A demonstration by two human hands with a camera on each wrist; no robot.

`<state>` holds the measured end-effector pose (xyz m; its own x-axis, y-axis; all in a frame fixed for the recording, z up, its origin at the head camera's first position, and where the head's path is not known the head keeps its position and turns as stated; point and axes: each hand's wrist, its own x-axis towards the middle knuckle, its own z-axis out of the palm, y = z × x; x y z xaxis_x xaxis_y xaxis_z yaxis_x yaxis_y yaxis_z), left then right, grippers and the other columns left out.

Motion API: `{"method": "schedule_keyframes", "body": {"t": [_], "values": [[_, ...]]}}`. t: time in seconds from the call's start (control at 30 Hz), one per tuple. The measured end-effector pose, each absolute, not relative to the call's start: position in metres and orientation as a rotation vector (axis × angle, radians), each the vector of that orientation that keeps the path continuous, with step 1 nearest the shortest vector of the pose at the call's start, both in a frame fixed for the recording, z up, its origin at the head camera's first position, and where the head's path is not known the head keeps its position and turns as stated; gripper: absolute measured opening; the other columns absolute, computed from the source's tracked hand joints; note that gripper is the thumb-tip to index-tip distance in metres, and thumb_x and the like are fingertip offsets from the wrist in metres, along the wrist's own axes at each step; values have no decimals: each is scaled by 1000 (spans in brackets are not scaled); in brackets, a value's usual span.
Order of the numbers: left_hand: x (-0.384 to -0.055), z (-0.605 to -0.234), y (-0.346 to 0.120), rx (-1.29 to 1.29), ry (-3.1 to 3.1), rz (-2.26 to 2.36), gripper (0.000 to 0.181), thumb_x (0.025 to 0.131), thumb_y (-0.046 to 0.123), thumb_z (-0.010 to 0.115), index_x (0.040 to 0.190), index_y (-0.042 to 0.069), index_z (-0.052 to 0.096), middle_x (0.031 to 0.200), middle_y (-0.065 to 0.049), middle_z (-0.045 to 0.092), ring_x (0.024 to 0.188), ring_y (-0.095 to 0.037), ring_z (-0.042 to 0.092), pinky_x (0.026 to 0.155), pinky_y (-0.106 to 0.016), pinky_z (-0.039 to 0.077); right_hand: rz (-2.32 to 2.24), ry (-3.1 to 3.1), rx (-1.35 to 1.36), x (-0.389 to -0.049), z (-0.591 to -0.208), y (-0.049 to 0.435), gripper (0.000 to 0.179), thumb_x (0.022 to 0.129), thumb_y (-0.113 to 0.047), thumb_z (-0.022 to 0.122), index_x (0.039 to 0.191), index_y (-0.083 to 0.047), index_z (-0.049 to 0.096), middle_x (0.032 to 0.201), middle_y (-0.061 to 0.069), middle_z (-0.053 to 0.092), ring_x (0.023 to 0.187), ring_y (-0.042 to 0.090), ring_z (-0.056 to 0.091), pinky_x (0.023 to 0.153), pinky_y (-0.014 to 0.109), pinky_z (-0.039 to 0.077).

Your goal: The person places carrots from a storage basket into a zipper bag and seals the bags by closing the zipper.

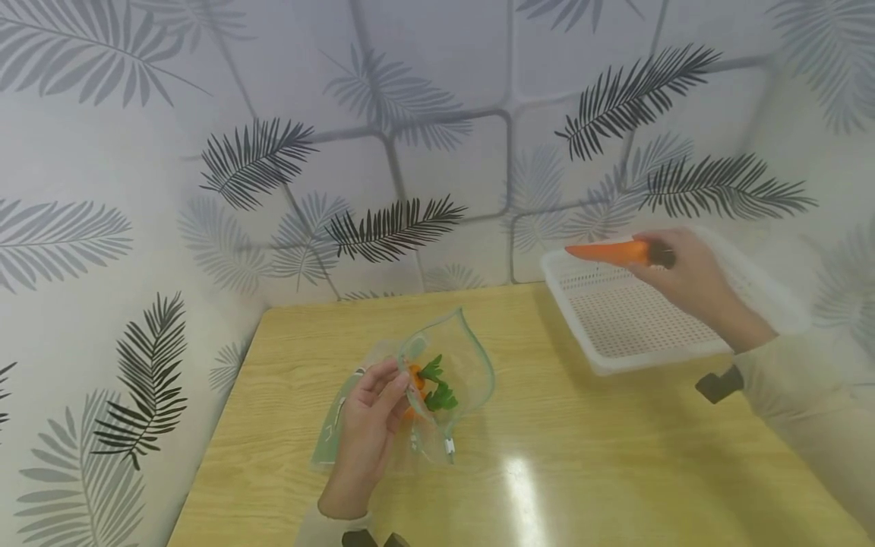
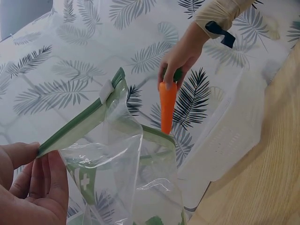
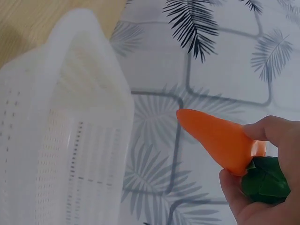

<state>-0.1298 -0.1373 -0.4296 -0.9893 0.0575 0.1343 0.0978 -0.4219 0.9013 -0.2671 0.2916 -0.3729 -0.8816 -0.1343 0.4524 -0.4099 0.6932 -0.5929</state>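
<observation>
Over the white basket [image 1: 595, 357], my right hand [image 1: 690, 273] grips an orange toy carrot [image 1: 608, 252] by its thick end. In the right wrist view the carrot [image 3: 220, 140] points away from the fingers, and its dark green top [image 3: 265, 180] sits against the palm. My left hand [image 1: 372, 425] pinches the rim of a clear zip bag [image 1: 472, 357] with a green zip edge. The mouth of the bag gapes. Inside it lie green leaves [image 1: 440, 395] and something orange [image 1: 415, 376]. A white slider [image 2: 107, 92] sits on the zip.
The perforated basket stands at the right rear of the wooden table [image 1: 547, 441], close to the leaf-patterned wall [image 1: 451, 167]. A green printed sheet or bag part [image 1: 331, 429] lies beside the left hand; which of the two I cannot tell.
</observation>
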Motion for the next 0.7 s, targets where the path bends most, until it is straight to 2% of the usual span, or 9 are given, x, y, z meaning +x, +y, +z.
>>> {"method": "schedule_keyframes", "body": {"t": [0.1, 0.23, 0.33, 0.47, 0.7], "values": [[-130, -430, -137, -213, -1680, -2618, 28, 93, 4, 55, 118, -6, 47, 104, -6, 57, 93, -14, 58, 87, -28, 51, 1065, -2518, 468, -260, -366, 279, 39, 82, -9, 70, 118, 1, 57, 103, 11, 53, 88, 15, 49, 76, 5, 41], [-130, -431, -138, -231, -1686, -2614, 29, 93, 4, 55, 118, -7, 45, 106, -7, 56, 95, -15, 58, 88, -28, 50, 1093, -2514, 523, -250, -356, 265, 38, 82, -10, 71, 117, -2, 59, 107, 8, 55, 89, 9, 49, 76, 6, 43], [-131, -432, -139, -250, -1687, -2609, 25, 93, 4, 54, 117, -2, 49, 106, -8, 56, 96, -16, 58, 88, -28, 50, 1133, -2519, 568, -242, -350, 254, 39, 81, -12, 72, 118, -3, 59, 112, 9, 56, 91, 9, 49, 77, 6, 43], [-131, -433, -139, -254, -1686, -2608, 27, 93, 5, 54, 118, -4, 48, 107, -9, 56, 96, -16, 59, 88, -27, 51, 1170, -2532, 615, -232, -344, 243, 42, 81, -15, 73, 120, -7, 59, 116, 8, 55, 94, 10, 49, 78, 7, 44], [-130, -434, -139, -252, -1678, -2611, 26, 93, 5, 55, 117, -3, 50, 107, -9, 56, 95, -16, 59, 87, -27, 51, 1177, -2502, 739, -219, -343, 231, 41, 79, -16, 75, 118, -14, 60, 113, -4, 56, 94, 9, 51, 77, 11, 45]]}}
